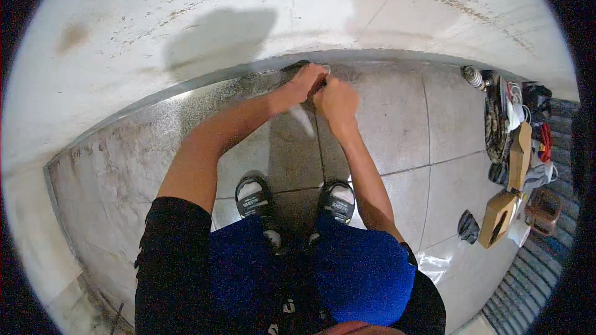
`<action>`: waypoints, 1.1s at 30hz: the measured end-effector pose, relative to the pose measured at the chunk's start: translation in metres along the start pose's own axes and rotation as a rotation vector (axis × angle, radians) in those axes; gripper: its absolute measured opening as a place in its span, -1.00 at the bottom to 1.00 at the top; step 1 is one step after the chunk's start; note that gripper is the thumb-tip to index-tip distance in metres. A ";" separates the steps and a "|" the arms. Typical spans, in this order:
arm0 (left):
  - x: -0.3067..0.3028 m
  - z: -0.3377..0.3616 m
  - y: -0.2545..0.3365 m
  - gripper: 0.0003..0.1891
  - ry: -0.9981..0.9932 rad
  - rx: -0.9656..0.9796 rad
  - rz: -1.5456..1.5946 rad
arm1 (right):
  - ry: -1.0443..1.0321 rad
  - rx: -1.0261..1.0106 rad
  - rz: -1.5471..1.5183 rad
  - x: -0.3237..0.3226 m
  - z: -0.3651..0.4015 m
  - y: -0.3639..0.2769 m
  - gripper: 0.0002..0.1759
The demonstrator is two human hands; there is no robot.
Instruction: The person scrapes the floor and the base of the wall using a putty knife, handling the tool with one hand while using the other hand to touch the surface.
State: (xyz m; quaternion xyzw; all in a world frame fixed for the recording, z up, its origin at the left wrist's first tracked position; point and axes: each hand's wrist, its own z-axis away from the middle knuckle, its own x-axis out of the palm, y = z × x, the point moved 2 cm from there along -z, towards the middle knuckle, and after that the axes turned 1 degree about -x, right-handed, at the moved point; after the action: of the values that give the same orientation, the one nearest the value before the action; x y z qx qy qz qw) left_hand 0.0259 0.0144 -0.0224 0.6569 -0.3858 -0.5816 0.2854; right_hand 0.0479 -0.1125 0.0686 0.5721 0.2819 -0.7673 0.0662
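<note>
My left hand (308, 79) and my right hand (338, 103) meet in front of me, low near the foot of the wall. Both are closed, with the fingers drawn together at one spot. A small pale, shiny piece (327, 69) shows at the fingertips of my left hand; I cannot tell what it is. My right hand forms a fist right beside it, its grip hidden by its own fingers. Just behind my left hand, a dark patch (297, 66) lies along the wall's base.
A stained white wall (310, 6) curves across the front, above grey floor tiles (391, 118). At the right stand open cardboard boxes (496, 218), a brown plastic container (542, 211), bags and cables beside a ribbed shutter (528, 273). A dark crumpled item (468, 227) lies near them. My sandalled feet (253, 197) are below.
</note>
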 end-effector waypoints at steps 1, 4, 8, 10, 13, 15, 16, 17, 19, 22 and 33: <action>0.011 -0.008 -0.005 -0.67 -0.097 -0.338 0.216 | 0.027 -0.011 -0.001 0.002 0.002 0.000 -0.69; 0.020 -0.006 0.013 -0.70 -0.129 -0.729 0.361 | 0.017 0.019 -0.051 0.004 0.021 0.008 -0.68; 0.001 0.006 0.011 -0.49 0.049 0.154 -0.024 | 0.009 -0.003 -0.026 0.006 0.000 0.007 -0.70; 0.000 -0.002 0.006 -0.49 0.036 0.069 -0.042 | 0.012 -0.020 -0.007 0.000 -0.010 0.005 -0.72; 0.010 -0.008 0.013 -0.75 0.084 0.026 -0.155 | 0.030 -0.034 -0.022 0.002 0.008 0.010 -0.74; 0.019 -0.006 0.004 -0.73 -0.061 -0.164 -0.054 | 0.042 -0.019 -0.037 -0.001 0.019 0.007 -0.75; 0.023 -0.005 -0.006 -0.71 -0.128 -0.226 -0.030 | 0.046 -0.007 -0.049 -0.002 0.021 0.005 -0.76; 0.029 -0.009 -0.035 -0.67 -0.190 -0.213 -0.052 | 0.057 -0.006 -0.060 -0.001 0.015 0.003 -0.76; 0.019 -0.010 -0.017 -0.65 -0.144 -0.100 -0.036 | 0.079 -0.007 -0.067 -0.001 -0.002 0.003 -0.76; -0.002 -0.002 0.027 -0.68 -0.012 0.033 -0.030 | 0.076 -0.072 -0.075 -0.009 -0.003 0.006 -0.75; 0.012 -0.011 0.005 -0.52 -0.101 0.008 -0.321 | 0.034 -0.020 -0.066 -0.002 0.000 0.012 -0.71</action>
State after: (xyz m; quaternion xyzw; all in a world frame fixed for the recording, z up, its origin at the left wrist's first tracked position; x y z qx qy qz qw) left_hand 0.0366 0.0008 -0.0229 0.6812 -0.2922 -0.6503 0.1664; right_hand 0.0534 -0.1225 0.0659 0.5748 0.3091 -0.7565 0.0418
